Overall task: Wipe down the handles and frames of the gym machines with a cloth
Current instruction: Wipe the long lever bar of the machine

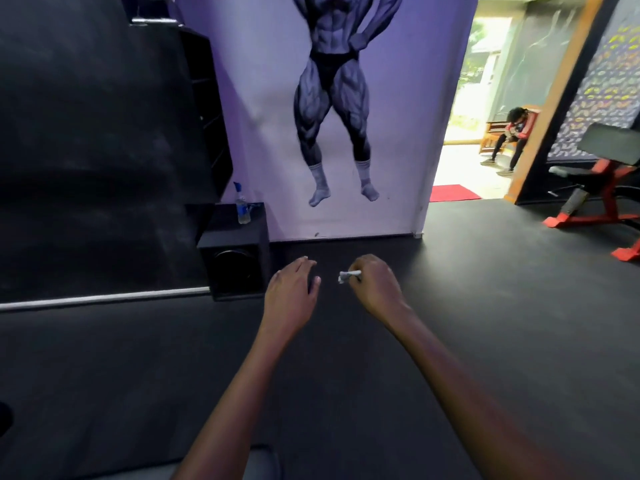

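Cloth (347, 276) scrunched in right hand (375, 285); left hand (292, 285) relaxed; dark gym floor (485, 306).

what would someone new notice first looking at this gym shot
The large bodybuilder mural on the purple wall straight ahead dominates. Below it, the right hand grips a small white cloth beside the open left hand. A red-framed bench stands far right, a spray bottle on a black speaker at left.

On the dark floor (381, 341) stand a speaker box (239, 261) and red bench (602, 202).
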`<state>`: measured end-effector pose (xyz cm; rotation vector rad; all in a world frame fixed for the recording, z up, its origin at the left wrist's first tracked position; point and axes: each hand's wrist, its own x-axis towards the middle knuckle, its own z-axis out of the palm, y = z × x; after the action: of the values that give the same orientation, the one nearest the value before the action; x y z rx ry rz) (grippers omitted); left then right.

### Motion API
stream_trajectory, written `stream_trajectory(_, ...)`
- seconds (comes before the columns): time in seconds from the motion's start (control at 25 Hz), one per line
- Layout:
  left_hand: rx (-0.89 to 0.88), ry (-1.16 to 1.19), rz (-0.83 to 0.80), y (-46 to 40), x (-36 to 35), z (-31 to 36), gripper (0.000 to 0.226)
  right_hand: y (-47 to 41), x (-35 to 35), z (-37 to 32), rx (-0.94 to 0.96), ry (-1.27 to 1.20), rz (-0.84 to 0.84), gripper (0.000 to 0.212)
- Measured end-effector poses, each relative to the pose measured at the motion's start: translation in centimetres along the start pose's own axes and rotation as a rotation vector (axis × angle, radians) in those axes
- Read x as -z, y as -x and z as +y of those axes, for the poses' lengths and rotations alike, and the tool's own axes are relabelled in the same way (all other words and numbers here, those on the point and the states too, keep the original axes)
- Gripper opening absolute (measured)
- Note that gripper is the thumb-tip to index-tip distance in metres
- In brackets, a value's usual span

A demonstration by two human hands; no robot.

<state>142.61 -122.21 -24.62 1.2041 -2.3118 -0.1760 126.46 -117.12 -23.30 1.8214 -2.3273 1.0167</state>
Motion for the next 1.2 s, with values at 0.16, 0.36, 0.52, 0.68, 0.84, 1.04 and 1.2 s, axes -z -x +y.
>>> stream_trajectory(0.16, 0.144, -0.075, 0.043, -8.1, -4.0, -3.1, 0.042, -9.8, -3.4, 2.7, 0.045, -0.049, -0.057, 0.011)
stream_trajectory(0.36, 0.302, -0.155, 0.068, -17.6, -6.5, -7.5, 0.043, -20.9, -8.6, 2.8, 0.187, -0.045, -0.123, 0.010)
stream_trajectory(0.52, 0.412, -0.216, 0.082, -22.5, -6.9, -12.7, 0.042, -28.7, -15.1, 1.6, 0.247, -0.118, -0.214, 0.010)
stream_trajectory(0.68, 0.568, -0.284, 0.116, -25.3, -6.7, -19.8, 0.038, -34.8, -23.0, -2.7, 0.397, -0.203, -0.329, 0.010)
stream_trajectory(0.84, 0.798, -0.349, 0.213, -26.7, -5.5, -27.0, 0.036, -40.6, -30.6, -9.6, 0.593, -0.319, -0.459, 0.012)
stream_trajectory(1.04, 1.085, -0.463, 0.271, -25.7, -3.0, -34.7, 0.041, -43.9, -38.3, -20.2, 0.817, -0.451, -0.612, 0.014)
stream_trajectory(1.2, 1.296, -0.545, 0.346, -22.6, 0.7, -40.3, 0.043, -42.4, -43.7, -28.7, 0.964, -0.557, -0.762, 0.015)
